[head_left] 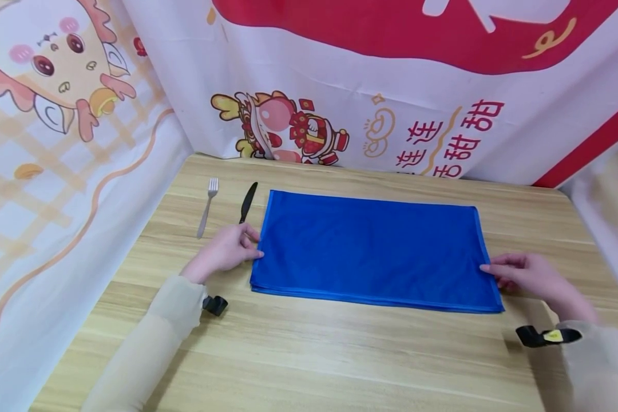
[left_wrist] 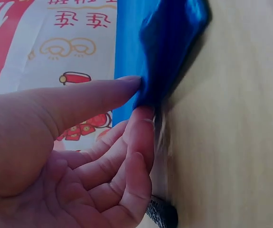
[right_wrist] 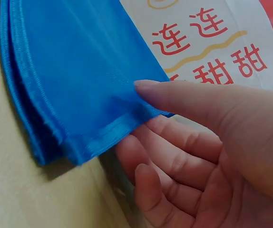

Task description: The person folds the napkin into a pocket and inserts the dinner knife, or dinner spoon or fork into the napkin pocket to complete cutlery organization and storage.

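Note:
A blue cloth, folded in layers, lies as a wide rectangle on the wooden table. At its left edge the left hand pinches the fabric between thumb and fingers; in the left wrist view the cloth rises in a fold at the fingertips of that hand. The right hand pinches the right edge, thumb on top and fingers beneath. Loose layered corners of the cloth show beside the right hand in the right wrist view.
A fork and a dark knife lie on the table left of the cloth, the knife's lower end behind the left hand. A printed curtain hangs along the table's back edge, and another printed sheet is at the left.

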The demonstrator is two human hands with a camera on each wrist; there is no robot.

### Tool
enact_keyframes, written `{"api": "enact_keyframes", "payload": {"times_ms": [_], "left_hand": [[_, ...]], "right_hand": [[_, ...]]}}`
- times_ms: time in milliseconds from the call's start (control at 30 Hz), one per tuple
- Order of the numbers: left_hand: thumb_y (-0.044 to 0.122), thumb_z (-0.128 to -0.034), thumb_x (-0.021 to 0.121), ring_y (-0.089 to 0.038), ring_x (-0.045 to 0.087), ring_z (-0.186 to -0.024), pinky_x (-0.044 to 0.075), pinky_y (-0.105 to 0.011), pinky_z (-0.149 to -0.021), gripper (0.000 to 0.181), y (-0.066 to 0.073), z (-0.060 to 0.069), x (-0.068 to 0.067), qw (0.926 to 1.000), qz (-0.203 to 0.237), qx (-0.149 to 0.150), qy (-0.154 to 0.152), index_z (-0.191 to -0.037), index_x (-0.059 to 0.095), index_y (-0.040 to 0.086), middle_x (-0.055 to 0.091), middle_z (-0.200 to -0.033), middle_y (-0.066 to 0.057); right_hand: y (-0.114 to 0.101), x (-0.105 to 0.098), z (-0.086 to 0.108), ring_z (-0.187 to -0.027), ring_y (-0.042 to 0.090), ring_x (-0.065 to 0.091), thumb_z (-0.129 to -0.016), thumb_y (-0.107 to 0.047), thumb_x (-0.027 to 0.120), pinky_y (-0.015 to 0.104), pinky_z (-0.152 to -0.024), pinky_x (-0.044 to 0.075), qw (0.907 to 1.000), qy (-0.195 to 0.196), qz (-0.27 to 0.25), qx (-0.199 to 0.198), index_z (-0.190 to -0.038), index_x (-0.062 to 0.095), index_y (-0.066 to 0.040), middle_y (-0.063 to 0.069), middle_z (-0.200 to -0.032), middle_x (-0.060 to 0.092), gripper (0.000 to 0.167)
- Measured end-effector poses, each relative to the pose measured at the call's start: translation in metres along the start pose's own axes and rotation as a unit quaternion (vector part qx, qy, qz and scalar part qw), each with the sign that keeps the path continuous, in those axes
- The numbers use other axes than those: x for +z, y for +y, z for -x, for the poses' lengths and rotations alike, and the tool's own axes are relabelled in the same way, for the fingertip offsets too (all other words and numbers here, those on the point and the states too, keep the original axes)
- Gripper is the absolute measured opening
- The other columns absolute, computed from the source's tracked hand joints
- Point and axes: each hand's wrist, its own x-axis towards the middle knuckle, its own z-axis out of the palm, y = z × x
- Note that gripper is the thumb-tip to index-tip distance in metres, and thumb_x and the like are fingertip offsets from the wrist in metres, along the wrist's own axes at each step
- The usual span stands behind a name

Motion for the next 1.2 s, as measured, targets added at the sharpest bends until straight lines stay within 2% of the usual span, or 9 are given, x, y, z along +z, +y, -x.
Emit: {"api": "enact_keyframes", "payload": {"times_ms": [267, 467, 633, 767, 867, 933, 1067, 1200], "left_hand": [[0.011, -0.0904, 0.079, -0.021, 0.060, -0.070, 0.049, -0.036, -0.068, 0.038, 0.006, 0.014, 0.005, 0.9995, 0.011, 0.026, -0.013, -0.122, 0.059, 0.002, 0.065, -0.082, -0.004], [0.007, -0.0906, 0.078, -0.022, 0.060, -0.072, 0.050, -0.038, -0.068, 0.036, 0.010, 0.020, -0.001, 0.9982, 0.032, 0.046, -0.020, -0.121, 0.059, 0.002, 0.065, -0.084, -0.006], [0.009, -0.0886, 0.081, -0.019, 0.058, -0.070, 0.048, -0.036, -0.067, 0.035, 0.006, 0.019, 0.004, 0.9976, -0.013, 0.063, -0.024, -0.116, 0.061, 0.002, 0.063, -0.080, -0.003], [0.012, -0.0867, 0.083, -0.019, 0.055, -0.071, 0.046, -0.035, -0.066, 0.034, 0.007, 0.015, 0.008, 0.9970, -0.045, 0.063, -0.005, -0.113, 0.064, 0.004, 0.060, -0.080, -0.002], [0.018, -0.0872, 0.084, -0.021, 0.056, -0.077, 0.048, -0.036, -0.068, 0.035, 0.019, 0.009, 0.008, 0.9959, -0.050, 0.073, 0.018, -0.115, 0.066, 0.007, 0.061, -0.088, -0.004], [0.021, -0.0887, 0.083, -0.021, 0.058, -0.084, 0.050, -0.037, -0.072, 0.037, 0.032, 0.003, 0.007, 0.9942, -0.046, 0.093, 0.030, -0.119, 0.066, 0.008, 0.064, -0.096, -0.006], [0.025, -0.0918, 0.080, -0.022, 0.061, -0.097, 0.053, -0.040, -0.083, 0.038, 0.065, -0.015, 0.010, 0.9901, -0.021, 0.135, 0.031, -0.125, 0.065, 0.011, 0.067, -0.109, -0.008], [0.027, -0.0929, 0.078, -0.021, 0.062, -0.104, 0.051, -0.044, -0.093, 0.041, 0.096, -0.040, 0.018, 0.9815, 0.016, 0.189, 0.024, -0.128, 0.064, 0.013, 0.068, -0.116, -0.007]], "right_hand": [[0.004, 0.003, 0.011, -0.079, 0.025, 0.064, -0.102, -0.036, 0.064, 0.031, -0.070, 0.056, 0.9994, -0.033, 0.003, -0.004, -0.121, 0.067, 0.007, 0.009, -0.090, 0.071, 0.047], [0.006, -0.002, 0.017, -0.077, 0.025, 0.061, -0.103, -0.034, 0.064, 0.031, -0.068, 0.054, 0.9996, -0.029, 0.002, -0.008, -0.116, 0.067, 0.005, 0.010, -0.087, 0.068, 0.042], [0.009, -0.001, 0.018, -0.077, 0.024, 0.065, -0.101, -0.032, 0.067, 0.030, -0.069, 0.056, 0.9994, -0.035, -0.006, -0.004, -0.120, 0.065, 0.008, 0.009, -0.088, 0.071, 0.044], [0.009, 0.001, 0.020, -0.083, 0.023, 0.067, -0.100, -0.034, 0.069, 0.030, -0.072, 0.058, 0.9993, -0.038, 0.000, 0.003, -0.125, 0.061, 0.011, 0.010, -0.096, 0.074, 0.052], [0.009, 0.000, 0.023, -0.085, 0.022, 0.068, -0.098, -0.035, 0.070, 0.030, -0.073, 0.057, 0.9994, -0.034, 0.008, 0.004, -0.128, 0.060, 0.009, 0.010, -0.098, 0.074, 0.055], [0.010, 0.000, 0.025, -0.085, 0.022, 0.068, -0.097, -0.036, 0.072, 0.030, -0.073, 0.057, 0.9995, -0.028, 0.012, 0.001, -0.129, 0.060, 0.009, 0.009, -0.098, 0.073, 0.056], [0.011, 0.002, 0.029, -0.081, 0.022, 0.067, -0.096, -0.036, 0.074, 0.030, -0.070, 0.057, 0.9998, -0.016, 0.009, -0.001, -0.128, 0.061, 0.008, 0.009, -0.094, 0.073, 0.056], [0.010, 0.005, 0.033, -0.079, 0.022, 0.066, -0.095, -0.035, 0.075, 0.030, -0.070, 0.057, 0.9999, -0.011, 0.005, 0.000, -0.128, 0.061, 0.009, 0.009, -0.092, 0.072, 0.057]]}}
